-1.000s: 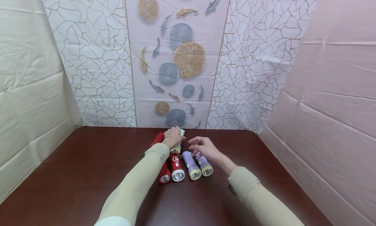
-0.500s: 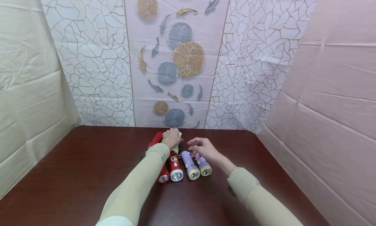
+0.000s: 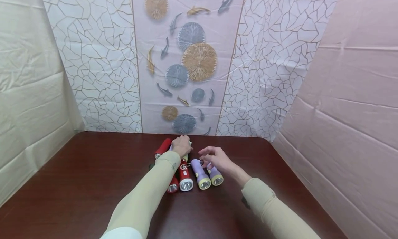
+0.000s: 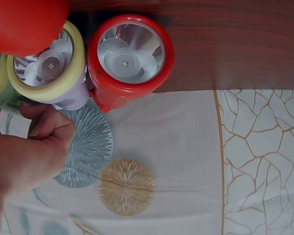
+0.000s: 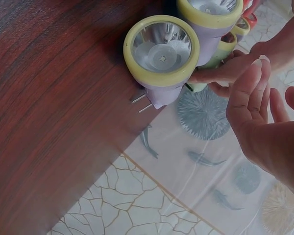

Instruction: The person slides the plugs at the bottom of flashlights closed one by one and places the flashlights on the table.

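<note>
Near the back of the table [image 3: 93, 183], your left hand [image 3: 181, 145] has its fingers curled round a pale green flashlight [image 5: 214, 61] with a yellow rim. Your right hand [image 3: 217, 158] is just hanging there loosely bent, nothing in it, by two yellow-rimmed lilac flashlights [image 3: 200, 171]. Red flashlights [image 3: 185, 175] sit left of those, one white-rimmed.

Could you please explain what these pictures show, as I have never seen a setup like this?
There is no machine here, just a person's two bare hands. The wide picture comes from a camera on the head, looking forward and down; the two closer ones come from wrist cameras. On the dark reddish table lie red flashlights and lilac flashlights, some partly hidden. The left hand has a pale green flashlight in its grip; the right hand is empty, loosely curved near two lilac ones.
</note>
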Action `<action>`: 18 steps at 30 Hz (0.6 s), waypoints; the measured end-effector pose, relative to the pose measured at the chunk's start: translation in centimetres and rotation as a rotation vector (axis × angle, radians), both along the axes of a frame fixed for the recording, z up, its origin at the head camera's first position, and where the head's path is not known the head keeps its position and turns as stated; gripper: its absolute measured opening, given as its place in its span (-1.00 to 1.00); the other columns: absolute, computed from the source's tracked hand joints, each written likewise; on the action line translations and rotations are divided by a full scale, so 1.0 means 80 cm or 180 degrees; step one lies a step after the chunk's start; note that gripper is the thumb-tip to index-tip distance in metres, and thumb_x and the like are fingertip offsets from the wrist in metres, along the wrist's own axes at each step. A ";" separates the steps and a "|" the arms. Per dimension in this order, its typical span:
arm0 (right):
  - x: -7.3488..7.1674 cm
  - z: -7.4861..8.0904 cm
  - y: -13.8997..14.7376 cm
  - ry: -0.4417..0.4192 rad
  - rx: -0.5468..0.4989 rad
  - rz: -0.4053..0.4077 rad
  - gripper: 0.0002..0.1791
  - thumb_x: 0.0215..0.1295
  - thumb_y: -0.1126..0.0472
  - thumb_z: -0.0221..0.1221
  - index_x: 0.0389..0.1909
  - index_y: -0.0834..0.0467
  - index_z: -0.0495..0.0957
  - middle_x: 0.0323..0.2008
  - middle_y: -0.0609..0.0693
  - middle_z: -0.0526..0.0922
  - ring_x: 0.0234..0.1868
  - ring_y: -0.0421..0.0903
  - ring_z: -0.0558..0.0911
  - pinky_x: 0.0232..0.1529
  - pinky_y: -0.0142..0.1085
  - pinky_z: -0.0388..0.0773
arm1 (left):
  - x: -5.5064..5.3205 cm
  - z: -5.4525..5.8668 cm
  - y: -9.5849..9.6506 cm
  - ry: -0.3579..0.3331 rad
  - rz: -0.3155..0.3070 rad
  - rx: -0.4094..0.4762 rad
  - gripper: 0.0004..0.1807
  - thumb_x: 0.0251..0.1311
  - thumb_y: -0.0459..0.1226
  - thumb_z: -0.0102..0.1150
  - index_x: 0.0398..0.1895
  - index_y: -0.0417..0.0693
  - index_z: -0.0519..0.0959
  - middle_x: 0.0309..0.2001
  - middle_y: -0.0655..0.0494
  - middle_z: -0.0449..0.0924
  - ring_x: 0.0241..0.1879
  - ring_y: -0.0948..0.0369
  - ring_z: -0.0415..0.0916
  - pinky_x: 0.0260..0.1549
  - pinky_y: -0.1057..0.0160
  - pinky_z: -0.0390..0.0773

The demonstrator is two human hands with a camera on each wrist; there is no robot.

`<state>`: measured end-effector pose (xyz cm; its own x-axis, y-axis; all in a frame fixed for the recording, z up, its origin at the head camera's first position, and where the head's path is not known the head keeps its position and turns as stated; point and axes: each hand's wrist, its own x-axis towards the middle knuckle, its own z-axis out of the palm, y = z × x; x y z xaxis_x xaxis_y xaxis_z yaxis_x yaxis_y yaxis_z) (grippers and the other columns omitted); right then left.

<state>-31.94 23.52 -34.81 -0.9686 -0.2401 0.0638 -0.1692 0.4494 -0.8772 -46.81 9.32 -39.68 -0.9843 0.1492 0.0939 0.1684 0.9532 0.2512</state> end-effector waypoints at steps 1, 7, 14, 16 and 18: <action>0.000 -0.001 0.001 -0.0003 -0.0003 0.0001 -0.68 0.27 0.39 0.00 0.02 0.37 0.52 -0.20 0.25 0.67 -0.26 0.27 0.68 -0.34 -0.07 0.62 | 0.001 -0.001 0.000 0.0012 -0.0010 -0.0030 -0.50 0.06 0.02 0.34 -0.03 -0.11 0.57 -0.04 -0.06 0.64 -0.04 -0.03 0.61 -0.16 0.00 0.58; -0.001 -0.001 0.005 -0.0035 -0.0013 0.0068 -0.66 0.26 0.40 -0.02 0.02 0.39 0.52 -0.24 0.19 0.69 -0.25 0.27 0.68 -0.38 -0.16 0.62 | 0.008 0.003 -0.006 0.0117 -0.0147 -0.0191 -0.57 0.09 -0.01 0.31 -0.06 -0.06 0.58 -0.03 -0.03 0.64 -0.04 -0.01 0.62 -0.20 -0.03 0.59; -0.002 0.004 0.006 -0.0068 -0.0012 0.0084 -0.68 0.31 0.38 -0.01 0.03 0.39 0.51 -0.17 0.24 0.68 -0.28 0.19 0.69 -0.31 -0.06 0.62 | 0.025 0.025 -0.021 -0.0126 -0.0352 -0.0198 -0.39 0.12 -0.06 0.27 0.21 -0.06 0.36 0.02 -0.08 0.59 -0.02 -0.01 0.59 -0.12 -0.01 0.57; -0.002 0.005 0.006 -0.0100 -0.0011 0.0081 -0.68 0.31 0.37 0.00 0.03 0.40 0.51 -0.17 0.23 0.68 -0.30 0.14 0.69 -0.32 -0.08 0.62 | 0.028 0.027 -0.026 -0.0229 -0.0355 -0.0154 -0.29 0.11 -0.08 0.27 0.31 -0.04 0.26 0.05 -0.09 0.57 -0.01 -0.01 0.58 -0.10 -0.01 0.56; -0.003 0.005 0.007 -0.0111 0.0010 0.0092 -0.68 0.30 0.38 -0.01 0.03 0.40 0.51 -0.18 0.23 0.68 -0.34 0.07 0.69 -0.33 -0.12 0.62 | 0.029 0.027 -0.030 -0.0287 -0.0334 -0.0123 -0.23 0.12 -0.09 0.24 0.39 -0.02 0.18 0.09 -0.09 0.55 0.01 -0.01 0.57 -0.08 0.01 0.55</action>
